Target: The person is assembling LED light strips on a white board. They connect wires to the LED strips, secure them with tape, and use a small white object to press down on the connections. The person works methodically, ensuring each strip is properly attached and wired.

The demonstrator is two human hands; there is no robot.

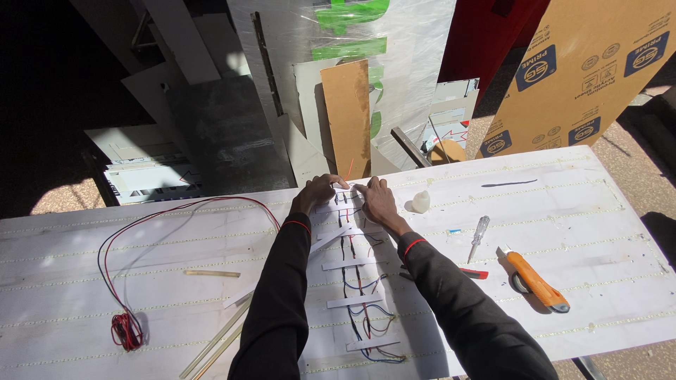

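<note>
From the head camera, both hands pressed flat on the far end of a white strip panel (352, 281), a long matte sheet crossed by paper tabs with thin red, black and blue wires running down it. The left hand (317, 191) lay with fingers spread and open on the panel's top edge; the right hand (378, 197) lay likewise just beside it, gripping nothing. Right of the panel lay a clear-handled screwdriver (479, 236) and, farther right, an orange utility knife (535, 280). Well left of the panel curved a looped red-and-black cable (127, 324).
</note>
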